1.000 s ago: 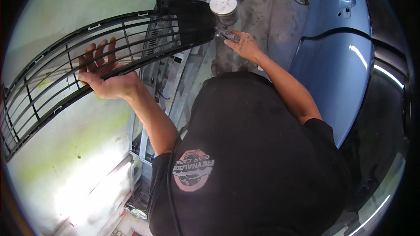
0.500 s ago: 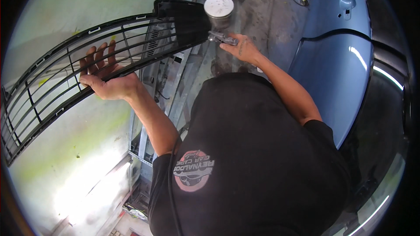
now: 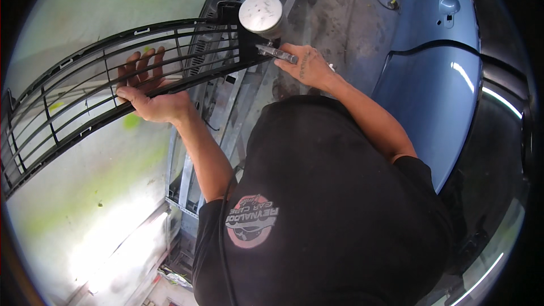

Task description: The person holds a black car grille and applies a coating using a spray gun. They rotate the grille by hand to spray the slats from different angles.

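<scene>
Black plastic grille [image 3: 85,96] is hanging in the air from your left hand [image 3: 156,102], fingers [image 3: 136,68] hooked through its slats, while your right hand [image 3: 306,68] is gripping the spray gun [image 3: 263,22] at its end, so a slackening hold is risking uneven paint.

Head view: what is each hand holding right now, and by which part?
Left hand grips the black grille by its lower edge, fingers through the slats. Right hand holds the spray gun by its handle.
</scene>
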Tool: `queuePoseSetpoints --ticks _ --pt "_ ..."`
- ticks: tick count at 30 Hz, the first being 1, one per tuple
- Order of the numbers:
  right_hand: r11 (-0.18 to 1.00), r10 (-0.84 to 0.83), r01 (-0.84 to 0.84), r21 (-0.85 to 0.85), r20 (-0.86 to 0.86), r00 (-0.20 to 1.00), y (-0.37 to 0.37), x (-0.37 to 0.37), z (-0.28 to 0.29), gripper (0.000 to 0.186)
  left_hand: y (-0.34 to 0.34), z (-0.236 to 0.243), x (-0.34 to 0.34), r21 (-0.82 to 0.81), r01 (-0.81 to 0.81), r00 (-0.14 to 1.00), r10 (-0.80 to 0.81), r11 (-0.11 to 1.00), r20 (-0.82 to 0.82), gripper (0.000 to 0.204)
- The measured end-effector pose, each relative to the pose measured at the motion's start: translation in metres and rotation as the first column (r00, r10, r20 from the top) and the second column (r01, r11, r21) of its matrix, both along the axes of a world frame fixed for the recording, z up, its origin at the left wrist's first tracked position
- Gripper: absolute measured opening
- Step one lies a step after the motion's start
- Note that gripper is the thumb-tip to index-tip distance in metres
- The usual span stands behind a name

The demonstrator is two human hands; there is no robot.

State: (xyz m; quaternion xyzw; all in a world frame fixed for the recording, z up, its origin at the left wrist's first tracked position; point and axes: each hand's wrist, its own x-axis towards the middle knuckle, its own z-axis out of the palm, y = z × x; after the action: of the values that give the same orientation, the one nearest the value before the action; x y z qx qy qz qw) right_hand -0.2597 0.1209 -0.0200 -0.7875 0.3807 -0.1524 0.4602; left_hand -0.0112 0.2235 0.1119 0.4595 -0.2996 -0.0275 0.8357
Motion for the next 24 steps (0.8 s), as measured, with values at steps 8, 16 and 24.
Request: queuePoseSetpoints --ticks 8,16,24 --pt "0.995 -0.031 0.033 -0.095 0.018 0.999 0.005 0.003 -0.008 0.036 0.001 -0.001 0.002 -0.004 -0.008 1.0 0.008 1.0 0.023 0.059" --pt "0.994 -0.049 0.053 -0.092 0.051 0.998 0.004 0.006 -0.016 0.035 -0.001 -0.002 0.004 -0.005 -0.013 1.0 0.013 1.0 0.022 0.06" --pt "0.999 0.02 -0.022 -0.046 -0.041 0.999 -0.002 0.007 -0.01 0.041 -0.002 -0.005 0.011 -0.031 0.018 0.999 -0.017 0.999 0.031 0.059"
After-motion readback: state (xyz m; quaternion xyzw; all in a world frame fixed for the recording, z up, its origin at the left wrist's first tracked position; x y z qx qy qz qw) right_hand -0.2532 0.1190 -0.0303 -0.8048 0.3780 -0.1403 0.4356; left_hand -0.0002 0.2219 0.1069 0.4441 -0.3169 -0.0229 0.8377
